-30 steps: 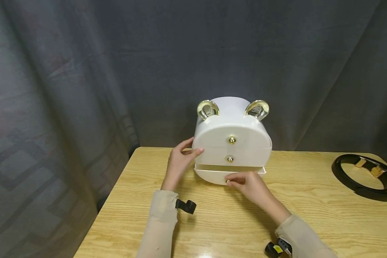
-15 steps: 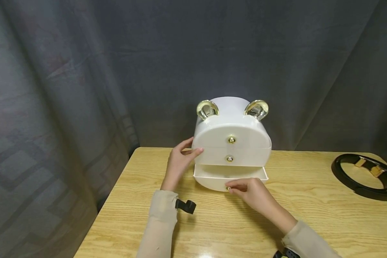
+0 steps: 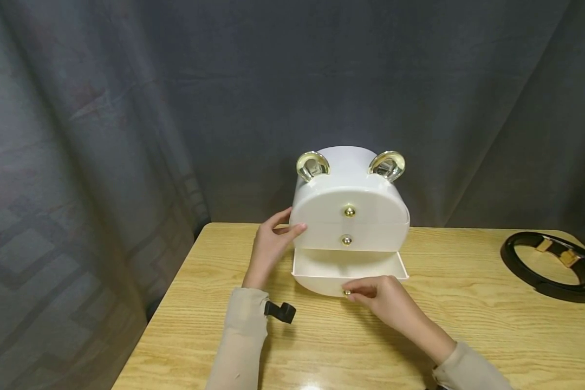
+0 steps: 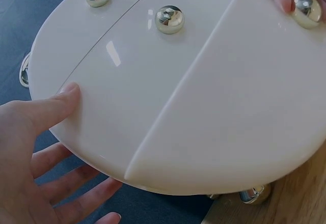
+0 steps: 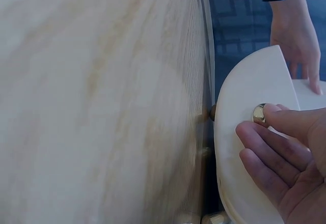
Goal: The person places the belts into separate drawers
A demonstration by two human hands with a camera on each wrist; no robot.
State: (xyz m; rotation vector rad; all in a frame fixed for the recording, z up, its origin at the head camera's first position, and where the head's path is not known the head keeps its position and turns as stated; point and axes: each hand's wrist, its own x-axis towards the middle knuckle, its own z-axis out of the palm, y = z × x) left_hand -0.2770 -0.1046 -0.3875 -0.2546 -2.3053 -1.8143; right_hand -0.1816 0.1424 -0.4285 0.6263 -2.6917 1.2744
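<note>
A white bear-shaped storage box (image 3: 349, 200) with gold ears stands on the table; two upper drawers are closed. Its bottom drawer (image 3: 317, 284) is pulled well out, with bare inner floor showing. My right hand (image 3: 387, 303) pinches that drawer's gold knob (image 5: 259, 113) between thumb and fingers, the other fingers beside the drawer front. My left hand (image 3: 268, 246) holds the box's left side, thumb (image 4: 71, 94) on the front face near the drawer seam and fingers spread round the side edge. In the left wrist view, two more gold knobs (image 4: 169, 19) show on the closed drawers.
A coiled black belt (image 3: 526, 268) with gold-coloured metal parts lies at the table's right. Behind the wooden table (image 3: 322, 346) hangs a dark grey curtain (image 3: 253, 108), which also runs down the left side. Small gold feet (image 4: 252, 194) show under the box.
The bottom drawer has slid further out toward me, its opening growing. My right hand has come nearer with the knob; my left hand has stayed on the box's side.
</note>
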